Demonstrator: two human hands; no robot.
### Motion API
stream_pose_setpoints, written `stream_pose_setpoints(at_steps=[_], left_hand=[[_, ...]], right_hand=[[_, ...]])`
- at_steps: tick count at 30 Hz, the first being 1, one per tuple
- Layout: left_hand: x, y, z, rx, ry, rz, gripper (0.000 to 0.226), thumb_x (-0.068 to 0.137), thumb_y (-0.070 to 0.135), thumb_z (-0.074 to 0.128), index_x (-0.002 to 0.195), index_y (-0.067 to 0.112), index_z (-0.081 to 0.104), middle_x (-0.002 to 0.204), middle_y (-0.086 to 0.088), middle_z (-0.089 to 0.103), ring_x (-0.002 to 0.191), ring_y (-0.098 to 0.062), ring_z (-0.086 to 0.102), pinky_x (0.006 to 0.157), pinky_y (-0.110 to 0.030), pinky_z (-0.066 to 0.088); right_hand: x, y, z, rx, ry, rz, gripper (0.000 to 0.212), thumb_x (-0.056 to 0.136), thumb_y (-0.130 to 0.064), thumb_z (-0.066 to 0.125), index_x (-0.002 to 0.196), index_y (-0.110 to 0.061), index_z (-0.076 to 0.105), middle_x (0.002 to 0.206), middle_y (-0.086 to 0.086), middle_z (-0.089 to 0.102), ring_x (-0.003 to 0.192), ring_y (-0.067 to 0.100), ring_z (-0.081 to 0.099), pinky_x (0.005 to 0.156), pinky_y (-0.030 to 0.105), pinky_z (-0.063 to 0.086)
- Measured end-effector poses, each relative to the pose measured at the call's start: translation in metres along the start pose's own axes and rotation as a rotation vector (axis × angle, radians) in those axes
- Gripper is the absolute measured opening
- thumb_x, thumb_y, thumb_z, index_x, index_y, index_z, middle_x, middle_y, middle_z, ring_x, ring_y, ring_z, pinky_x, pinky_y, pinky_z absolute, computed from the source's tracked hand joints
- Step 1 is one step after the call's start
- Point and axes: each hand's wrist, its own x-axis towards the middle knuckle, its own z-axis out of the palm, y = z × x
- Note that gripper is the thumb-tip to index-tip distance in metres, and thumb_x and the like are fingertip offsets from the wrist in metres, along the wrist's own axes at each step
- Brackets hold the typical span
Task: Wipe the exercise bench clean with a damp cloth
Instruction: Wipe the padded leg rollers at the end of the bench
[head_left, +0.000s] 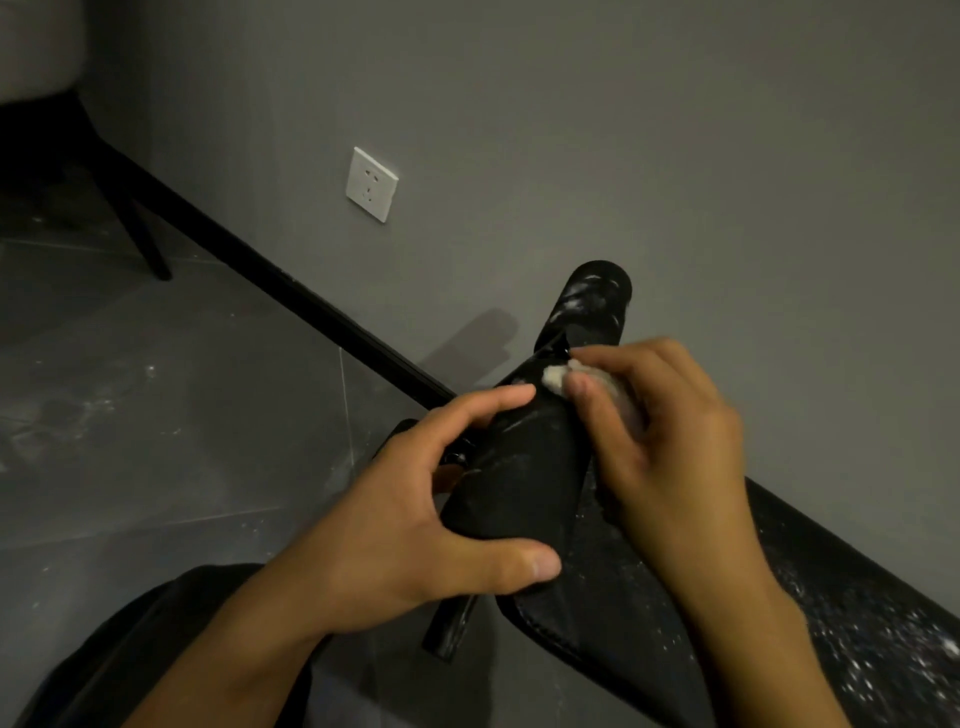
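A person's left hand (415, 519) gripped the narrow black padded exercise bench (519, 493) across its width, thumb curled over the near edge and fingers over the far edge. The right hand (670, 441), just beyond it on the same pad, pinched a small white cloth (555, 376) and pressed it onto the leather. That pad showed only faint pale streaks, but the black foam roller (592, 306) beyond the cloth and the long padded section (857, 623) right of the hands were flecked with white dust, so most wiping seemingly remained.
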Motion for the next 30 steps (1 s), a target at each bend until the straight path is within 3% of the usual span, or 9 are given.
stream_pose_setpoints(at_steps=[3,8,17,23,28,30], left_hand=[[-0.002,-0.001,0.002,0.030,0.003,0.011,0.094,0.063,0.035,0.094,0.143,0.051,0.048,0.147,0.011,0.053,0.133,-0.021,0.058,0.099,-0.042,0.057],[-0.003,-0.003,-0.002,0.063,-0.022,0.013,0.096,0.064,0.038,0.093,0.145,0.053,0.044,0.151,0.014,0.049,0.137,-0.016,0.054,0.109,-0.045,0.048],[-0.003,-0.003,-0.007,-0.083,-0.083,0.020,0.090,0.067,0.022,0.091,0.143,0.047,0.051,0.148,0.014,0.053,0.132,-0.017,0.059,0.099,-0.037,0.057],[-0.002,-0.005,-0.010,-0.081,-0.125,0.012,0.091,0.070,0.020,0.089,0.148,0.044,0.046,0.152,0.011,0.049,0.136,-0.018,0.056,0.106,-0.038,0.053],[-0.002,-0.007,-0.012,-0.190,-0.121,-0.017,0.086,0.070,0.044,0.090,0.146,0.043,0.050,0.153,0.005,0.048,0.136,-0.023,0.056,0.102,-0.039,0.054],[-0.003,-0.007,-0.009,-0.319,-0.119,-0.055,0.074,0.073,0.032,0.085,0.140,0.045,0.056,0.148,0.003,0.053,0.133,-0.025,0.058,0.097,-0.044,0.056]], right_hand=[[-0.019,-0.012,0.001,0.055,-0.019,-0.038,0.011,0.098,-0.019,0.065,0.106,-0.021,0.072,0.103,-0.007,0.059,0.100,0.004,0.061,0.081,0.016,0.048],[-0.061,-0.027,-0.008,0.182,-0.032,-0.117,0.014,0.089,-0.026,0.065,0.098,-0.022,0.075,0.098,-0.003,0.062,0.090,0.008,0.064,0.073,0.013,0.046],[-0.043,-0.004,0.007,0.199,0.099,0.029,0.010,0.097,-0.013,0.066,0.105,-0.013,0.071,0.102,0.003,0.062,0.098,0.016,0.062,0.079,0.022,0.048],[-0.095,-0.020,0.012,0.284,0.163,-0.099,0.011,0.083,-0.016,0.067,0.092,-0.012,0.072,0.092,0.003,0.061,0.073,0.009,0.060,0.063,0.014,0.040],[-0.046,-0.004,0.004,0.140,0.125,-0.053,0.013,0.094,-0.020,0.067,0.105,-0.014,0.071,0.101,0.000,0.060,0.096,0.007,0.060,0.080,0.015,0.044],[-0.019,-0.002,0.002,0.105,0.081,0.007,0.010,0.096,-0.023,0.067,0.105,-0.020,0.070,0.101,-0.007,0.060,0.096,0.005,0.060,0.079,0.016,0.047]])
